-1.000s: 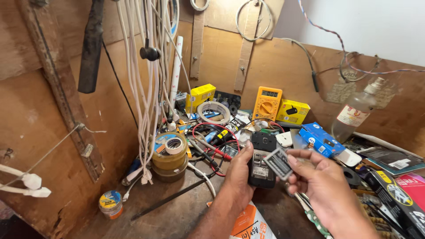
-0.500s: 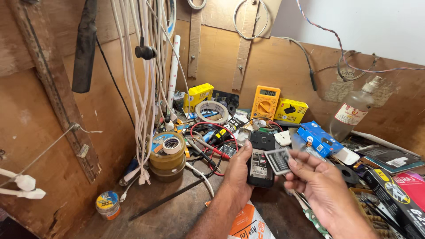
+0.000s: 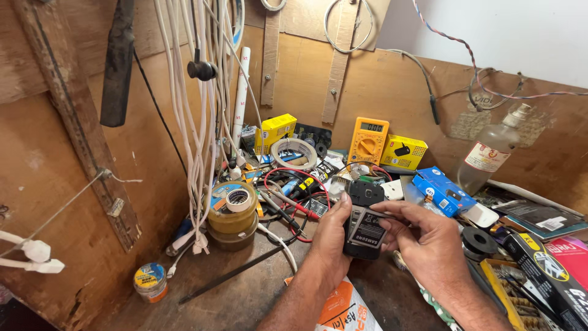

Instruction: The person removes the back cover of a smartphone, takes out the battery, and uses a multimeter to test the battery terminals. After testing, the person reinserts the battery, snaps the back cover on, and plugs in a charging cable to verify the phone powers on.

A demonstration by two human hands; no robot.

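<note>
My left hand (image 3: 331, 236) grips a small black phone (image 3: 362, 202) with its back open, held upright over the workbench. My right hand (image 3: 425, 245) holds a flat black battery (image 3: 367, 230) with a pale label, pressing it against the open back of the phone with thumb and fingers. Both hands meet in the middle of the view, just in front of a tangle of red and black probe wires (image 3: 294, 196).
A yellow multimeter (image 3: 367, 141), yellow boxes (image 3: 275, 130), a tape roll (image 3: 294, 153), stacked tape rolls (image 3: 233, 211), a blue box (image 3: 442, 191) and a clear bottle (image 3: 493, 156) crowd the bench. White cables (image 3: 199, 122) hang at left. Packets lie at right.
The battery, held apart beside the phone earlier, now lies against the phone's open back. My right hand has moved left onto the phone.
</note>
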